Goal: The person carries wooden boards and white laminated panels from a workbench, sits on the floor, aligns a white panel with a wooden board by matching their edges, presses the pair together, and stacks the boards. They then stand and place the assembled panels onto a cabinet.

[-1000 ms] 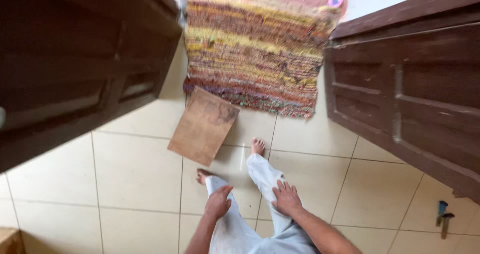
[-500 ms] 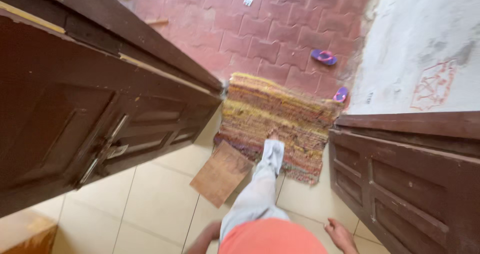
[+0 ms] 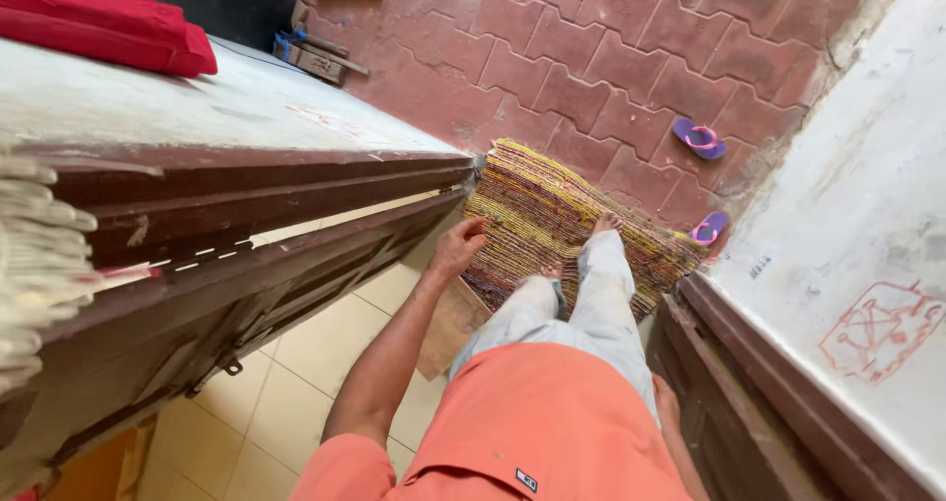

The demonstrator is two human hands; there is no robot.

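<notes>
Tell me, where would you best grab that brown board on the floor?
Probably by the board's near edge, coming from the tiled side. It lies flat, its far end meets the striped mat, and the legs cover its right side. The left hand hovers above it, fingers spread.

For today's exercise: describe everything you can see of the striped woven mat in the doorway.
The woven mat is a rectangular rag rug in yellow, purple and reddish stripes, looking coarse and a little frayed. It lies flat at the threshold, partly on red paving bricks, beside the dark wooden door. A bare foot stands on it; the left hand hovers over its near edge.
</notes>
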